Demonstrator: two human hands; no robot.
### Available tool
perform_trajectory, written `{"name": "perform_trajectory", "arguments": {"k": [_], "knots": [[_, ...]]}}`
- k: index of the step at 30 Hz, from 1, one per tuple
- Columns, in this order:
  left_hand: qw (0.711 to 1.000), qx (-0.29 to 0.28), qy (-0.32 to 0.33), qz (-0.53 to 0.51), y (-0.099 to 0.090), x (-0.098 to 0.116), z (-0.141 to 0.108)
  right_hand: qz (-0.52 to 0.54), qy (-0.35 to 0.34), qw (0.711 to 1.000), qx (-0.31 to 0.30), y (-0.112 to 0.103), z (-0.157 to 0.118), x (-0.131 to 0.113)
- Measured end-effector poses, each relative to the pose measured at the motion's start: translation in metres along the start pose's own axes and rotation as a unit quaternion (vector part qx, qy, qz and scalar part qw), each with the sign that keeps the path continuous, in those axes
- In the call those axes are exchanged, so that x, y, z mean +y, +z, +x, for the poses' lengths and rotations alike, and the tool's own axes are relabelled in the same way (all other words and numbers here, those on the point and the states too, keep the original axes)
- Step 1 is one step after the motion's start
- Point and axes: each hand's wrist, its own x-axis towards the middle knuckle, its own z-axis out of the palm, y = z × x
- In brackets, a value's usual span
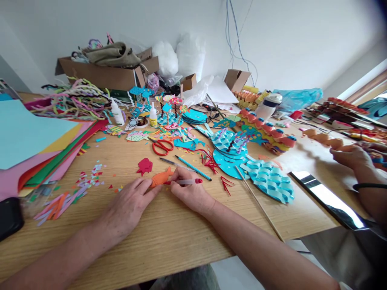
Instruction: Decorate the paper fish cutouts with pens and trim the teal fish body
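Note:
An orange paper fish (pixel 161 178) lies on the wooden table between my hands. My left hand (pixel 133 201) rests at its left, fingers together and pressing on its edge. My right hand (pixel 191 192) grips a pen with a red cap end (pixel 189 182), its tip at the fish's right side. A dark red paper fish (pixel 145 166) lies just behind my left hand. Beyond the fish are red-handled scissors (pixel 163 147), a dark pen (pixel 172 162) and a blue pen (pixel 193 168).
Coloured paper sheets (pixel 33 137) and paper strips (pixel 60 203) are on the left. Glue bottles (pixel 153 117) stand behind. Blue woven paper pieces (pixel 269 179), a wooden stick (pixel 260 205) and a phone (pixel 328 199) lie right. Another person's hand (pixel 352 157) holds orange carton.

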Motion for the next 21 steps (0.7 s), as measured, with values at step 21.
{"name": "perform_trajectory", "arguments": {"k": [21], "knots": [[1.000,-0.011,-0.004,0.019,0.0005,0.0003,0.0011,0.019,0.004,1.000,0.002,-0.0012,0.0006,0.0022]]}}
